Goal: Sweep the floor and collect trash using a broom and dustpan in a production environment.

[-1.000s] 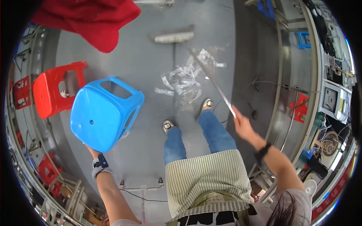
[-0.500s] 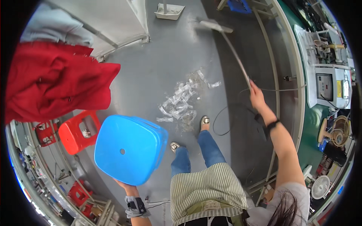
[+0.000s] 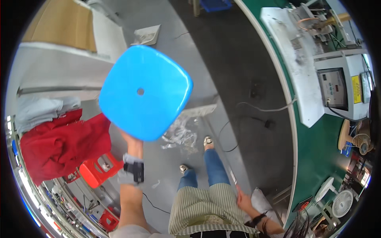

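Observation:
My left hand holds a blue plastic stool up high, its seat with a centre hole facing me; the hand is mostly hidden behind the stool's lower edge. My right hand grips the long handle of a broom low by my hip. The broom's head rests on the grey floor beside a heap of crumpled clear plastic scraps, just ahead of my feet.
A red stool stands at my left under a red cloth draped over a rack. A white workbench lies beyond. Cables trail on the dark floor; a bench with machines runs along the right. A white fan stands lower right.
The blue stool has risen and swung up toward the centre. My right hand has dropped from stretched-out to beside my hip, pulling the broom head back near the scraps.

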Tool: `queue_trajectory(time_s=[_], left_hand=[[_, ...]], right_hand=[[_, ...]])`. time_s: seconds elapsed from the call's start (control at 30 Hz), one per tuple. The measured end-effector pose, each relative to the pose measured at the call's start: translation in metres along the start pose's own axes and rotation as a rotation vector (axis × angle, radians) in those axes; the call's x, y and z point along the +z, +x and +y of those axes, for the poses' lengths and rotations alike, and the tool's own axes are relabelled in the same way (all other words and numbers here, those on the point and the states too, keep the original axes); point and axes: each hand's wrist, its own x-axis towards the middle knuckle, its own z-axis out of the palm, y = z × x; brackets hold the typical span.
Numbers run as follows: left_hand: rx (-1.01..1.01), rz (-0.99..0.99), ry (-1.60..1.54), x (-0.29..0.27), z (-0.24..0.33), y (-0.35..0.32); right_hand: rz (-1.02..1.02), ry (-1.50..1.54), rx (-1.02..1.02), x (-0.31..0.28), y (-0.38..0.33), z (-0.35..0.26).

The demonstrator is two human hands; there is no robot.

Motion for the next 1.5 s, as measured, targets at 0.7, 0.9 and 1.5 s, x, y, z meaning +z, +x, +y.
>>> queue_trajectory(time_s=[0.7,0.9,1.5], left_hand=[[-0.332,-0.198,0.548,0.107,-0.249,0.07],[-0.14,-0.073,0.75,-0.047,-0.066,-0.041],[-0.629,-0.137,0.907,-0.379,-0.089,-0.424]], right_hand=[[-0.126,0.211,0.287,-0.068,-0.051,-0.09],[-0.012,0.136,0.172,-0.008,-0.013,-0.117],[0.11,0.011,-0.175,0.034,0.072,-0.137]])
